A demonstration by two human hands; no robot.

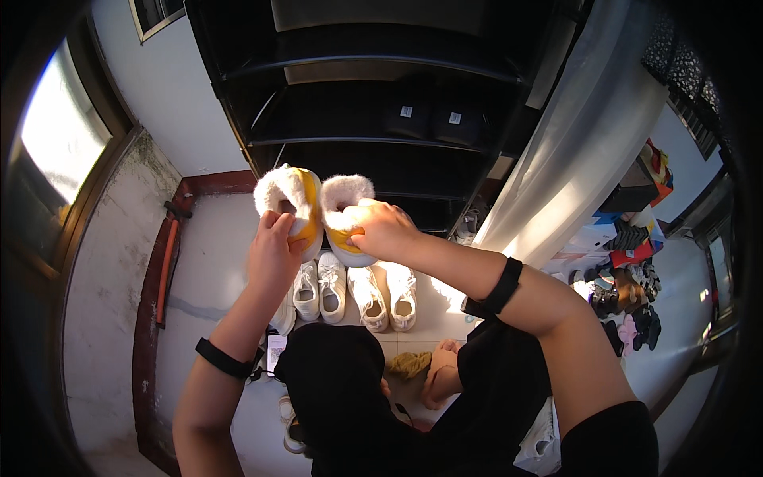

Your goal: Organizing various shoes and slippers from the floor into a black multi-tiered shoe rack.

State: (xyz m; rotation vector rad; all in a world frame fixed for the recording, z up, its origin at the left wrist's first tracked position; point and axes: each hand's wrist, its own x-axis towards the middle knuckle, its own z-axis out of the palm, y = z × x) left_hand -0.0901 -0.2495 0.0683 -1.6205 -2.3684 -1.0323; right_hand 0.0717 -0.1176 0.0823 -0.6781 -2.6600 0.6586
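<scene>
My left hand grips the heel of a yellow slipper with white fluffy lining. In my right hand is its mate, another yellow and white fluffy slipper. The two are held side by side in front of the black shelf rack, whose lower part they partly cover. Beneath them, on the floor, stand several white lace-up sneakers in a row. A pair of dark shoes or slippers with small white labels sits on a shelf of the rack.
A white curtain hangs right of the rack. Farther right lie many shoes and a stack of boxes. A mustard cloth lies near my foot. An orange-handled tool rests by the left wall. Another shoe stands at lower left.
</scene>
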